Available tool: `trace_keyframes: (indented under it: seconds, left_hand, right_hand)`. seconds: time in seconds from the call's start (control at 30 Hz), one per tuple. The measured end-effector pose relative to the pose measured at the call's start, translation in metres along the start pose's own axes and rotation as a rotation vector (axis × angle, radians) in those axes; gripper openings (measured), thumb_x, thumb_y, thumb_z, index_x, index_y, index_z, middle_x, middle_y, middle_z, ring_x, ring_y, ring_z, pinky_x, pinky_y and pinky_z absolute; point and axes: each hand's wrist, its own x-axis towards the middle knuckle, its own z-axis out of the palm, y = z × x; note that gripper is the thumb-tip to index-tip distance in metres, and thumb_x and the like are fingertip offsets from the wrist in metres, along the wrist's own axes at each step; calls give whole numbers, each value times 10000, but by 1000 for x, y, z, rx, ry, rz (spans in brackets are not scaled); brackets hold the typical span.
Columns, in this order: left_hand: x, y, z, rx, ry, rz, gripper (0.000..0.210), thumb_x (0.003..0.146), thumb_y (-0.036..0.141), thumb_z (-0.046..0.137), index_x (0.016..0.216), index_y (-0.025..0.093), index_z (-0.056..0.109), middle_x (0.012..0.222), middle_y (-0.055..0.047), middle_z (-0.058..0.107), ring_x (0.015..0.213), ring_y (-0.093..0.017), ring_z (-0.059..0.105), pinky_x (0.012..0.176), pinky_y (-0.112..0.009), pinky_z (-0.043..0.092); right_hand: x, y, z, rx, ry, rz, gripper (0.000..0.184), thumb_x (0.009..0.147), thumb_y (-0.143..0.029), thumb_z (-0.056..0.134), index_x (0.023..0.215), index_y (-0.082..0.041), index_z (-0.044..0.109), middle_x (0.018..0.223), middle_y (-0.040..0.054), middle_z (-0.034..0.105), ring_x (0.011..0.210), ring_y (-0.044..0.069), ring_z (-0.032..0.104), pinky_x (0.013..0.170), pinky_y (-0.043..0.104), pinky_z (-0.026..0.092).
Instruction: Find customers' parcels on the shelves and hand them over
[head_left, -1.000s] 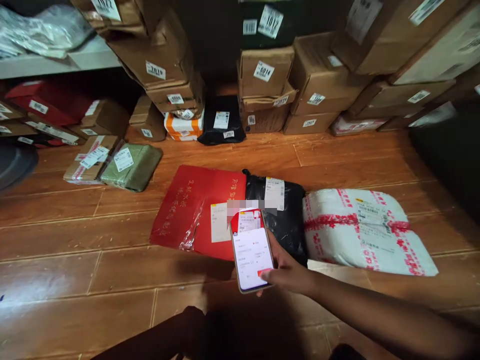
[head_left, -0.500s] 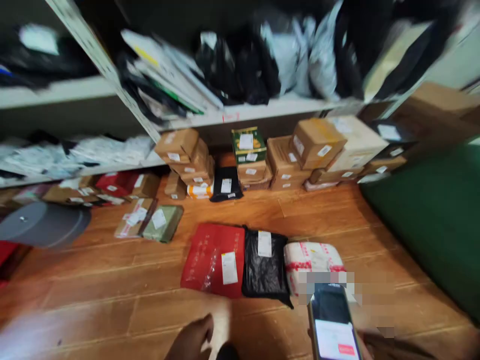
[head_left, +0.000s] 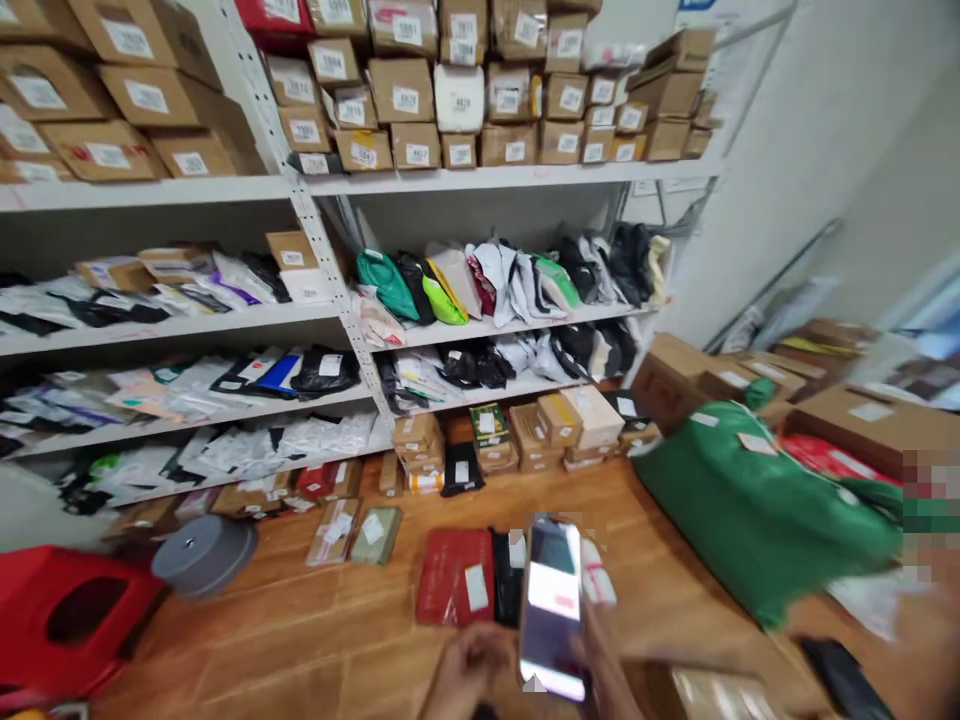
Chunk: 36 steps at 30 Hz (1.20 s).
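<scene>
My right hand (head_left: 600, 655) grips a smartphone (head_left: 553, 610) upright from its right side, the lit screen facing me. Just left of the phone is my left hand (head_left: 472, 660), slightly blurred, its fingers curled in and nothing visible in them. Beyond the hands, three parcels lie in a row on the wooden floor. The red flat parcel (head_left: 454, 575) bears a white label. Beside it, a black plastic parcel (head_left: 506, 585) is partly covered by the phone. The white parcel with red tape (head_left: 598, 575) shows only at the phone's right edge.
Metal shelves (head_left: 517, 180) hold labelled cartons and bagged parcels. More boxes (head_left: 487, 455) line the floor beneath. A large green sack (head_left: 750, 510) stands at right, a grey round stool (head_left: 206, 555) and red plastic object (head_left: 67, 620) at left. A carton (head_left: 712, 695) sits at lower right.
My view has tilted up and taken in more of the shelves. The phone has come left and up in the view, in front of the black parcel. My left hand is closer to it.
</scene>
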Motion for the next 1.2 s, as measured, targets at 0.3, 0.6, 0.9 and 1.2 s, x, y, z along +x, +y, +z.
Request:
trace_keyframes:
  seconds: [0.3,0.6,0.9,1.2]
  left_hand:
    - [-205,-67,18,-178,-306,37,738,803,745,426,1347,248,475,1359,-149,512,1216,-363,509,752,-431,524]
    - [-334,-117,-4,-253,-279,20,633,930,575,383,1495,372,181,1446,-118,436,1181,-308,552,913,-503,467]
    - [-381,-108,-102,-241,-213,60,647,941,533,408,1503,421,107,1458,-68,451,1166,-279,572,941,-475,476]
    - [-431,-45,-288,-254,-85,9,628,950,524,381,1513,356,160,1439,-102,470,1183,-307,559,953,-522,466]
  right_hand:
    - [-175,29,64,251,-38,91,634,690,-551,712,1250,-284,579,1129,83,694,1074,330,626,935,495,465]
    - [-292,37,115,164,-55,109,445,743,-297,657,1174,-240,563,1098,41,677,993,255,619,873,369,462]
    - [-310,69,223,42,-114,5,286,714,-230,643,985,-234,551,868,-5,627,797,195,573,766,321,450]
    - [-292,159,415,51,-131,46,331,726,-317,693,988,-218,515,870,-7,609,766,166,562,727,307,456]
